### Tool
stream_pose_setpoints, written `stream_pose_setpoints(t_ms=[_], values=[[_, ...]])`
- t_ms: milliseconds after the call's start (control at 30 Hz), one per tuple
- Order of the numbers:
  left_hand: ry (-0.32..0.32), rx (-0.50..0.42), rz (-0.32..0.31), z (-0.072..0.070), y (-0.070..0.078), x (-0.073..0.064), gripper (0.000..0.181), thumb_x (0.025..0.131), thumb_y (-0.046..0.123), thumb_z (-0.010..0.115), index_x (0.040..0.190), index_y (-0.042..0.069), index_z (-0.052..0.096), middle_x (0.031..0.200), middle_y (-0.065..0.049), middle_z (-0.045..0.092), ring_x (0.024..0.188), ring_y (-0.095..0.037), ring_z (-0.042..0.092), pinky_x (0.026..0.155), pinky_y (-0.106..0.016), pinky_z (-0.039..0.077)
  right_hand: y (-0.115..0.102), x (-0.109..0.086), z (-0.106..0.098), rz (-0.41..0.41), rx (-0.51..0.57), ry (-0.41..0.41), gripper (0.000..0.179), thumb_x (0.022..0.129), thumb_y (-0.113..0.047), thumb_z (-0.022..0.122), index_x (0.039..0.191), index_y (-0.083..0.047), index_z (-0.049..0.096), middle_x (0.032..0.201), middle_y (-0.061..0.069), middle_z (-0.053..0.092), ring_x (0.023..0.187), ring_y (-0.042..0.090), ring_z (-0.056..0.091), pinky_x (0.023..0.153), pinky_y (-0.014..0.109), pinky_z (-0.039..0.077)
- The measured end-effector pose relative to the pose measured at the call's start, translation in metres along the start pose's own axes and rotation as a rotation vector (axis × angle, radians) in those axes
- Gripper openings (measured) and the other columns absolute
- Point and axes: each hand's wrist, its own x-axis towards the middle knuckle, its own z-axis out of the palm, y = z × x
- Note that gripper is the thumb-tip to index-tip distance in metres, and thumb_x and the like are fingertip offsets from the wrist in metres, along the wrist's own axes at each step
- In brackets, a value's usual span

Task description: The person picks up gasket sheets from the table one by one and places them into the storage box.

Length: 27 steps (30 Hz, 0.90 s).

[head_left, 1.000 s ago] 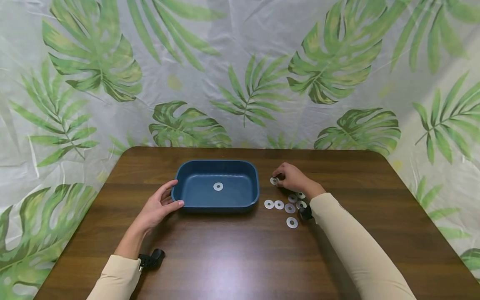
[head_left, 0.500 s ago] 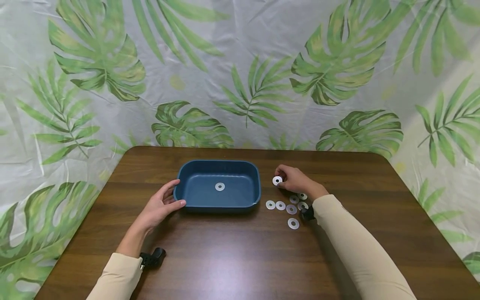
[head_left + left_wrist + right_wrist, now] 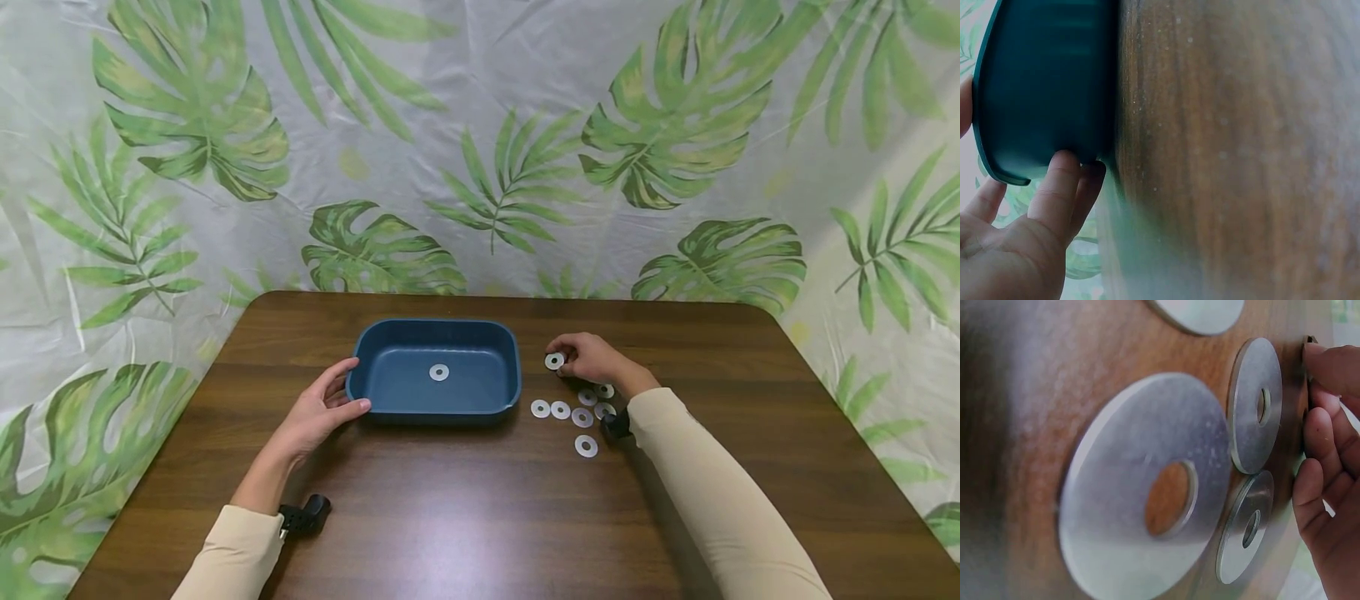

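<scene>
A blue rectangular tray stands on the table, one flat metal washer lying on its floor. My left hand grips the tray's left end, thumb at the near corner and fingers along the outer side. In the left wrist view, fingertips press the tray's outer wall. Right of the tray, my right hand pinches another washer by its edge, its ring facing the head camera. In the right wrist view the curled fingers mostly hide that washer.
Several loose washers lie between the tray and my right wrist, one nearer me than the others. Each wrist carries a small black camera. The brown wooden table ends at a leaf-printed cloth behind.
The right fingers have shifted slightly on the pinched washer, which shone brighter half a second ago. The left hand and tray have stayed in place.
</scene>
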Motion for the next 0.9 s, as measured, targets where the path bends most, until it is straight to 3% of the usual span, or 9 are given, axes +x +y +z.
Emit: stream_pose_setpoints(t_ms=[233, 500, 900], values=[[-0.002, -0.007, 0.002, 0.000, 0.000, 0.001, 0.077, 0.095, 0.019, 0.067, 0.158, 0.012, 0.023, 0.163, -0.025, 0.021, 0.145, -0.048, 0.032, 0.114, -0.058, 0.034, -0.001, 0.002, 0.000, 0.043, 0.012, -0.008, 0.038, 0.085, -0.006, 0.071, 0.123, -0.004, 0.066, 0.094, 0.009, 0.068, 0.081, 0.016, 0.058, 0.075, 0.030, 0.048], [0.002, -0.005, 0.001, -0.001, -0.001, 0.001, 0.077, 0.095, 0.019, 0.066, 0.158, 0.013, 0.023, 0.163, -0.025, 0.021, 0.145, -0.048, 0.033, 0.114, -0.057, 0.035, -0.003, 0.002, -0.001, 0.034, 0.007, -0.002, 0.035, 0.086, -0.006, 0.071, 0.121, -0.003, 0.066, 0.097, 0.010, 0.069, 0.084, 0.017, 0.059, 0.077, 0.031, 0.048], [-0.007, -0.014, 0.008, 0.000, 0.001, 0.001, 0.077, 0.096, 0.018, 0.065, 0.158, 0.013, 0.021, 0.163, -0.026, 0.021, 0.145, -0.048, 0.032, 0.115, -0.058, 0.034, -0.029, -0.004, -0.029, -0.009, 0.110, 0.047, 0.037, 0.090, -0.004, 0.068, 0.127, -0.003, 0.063, 0.103, 0.012, 0.069, 0.090, 0.020, 0.063, 0.081, 0.032, 0.051]])
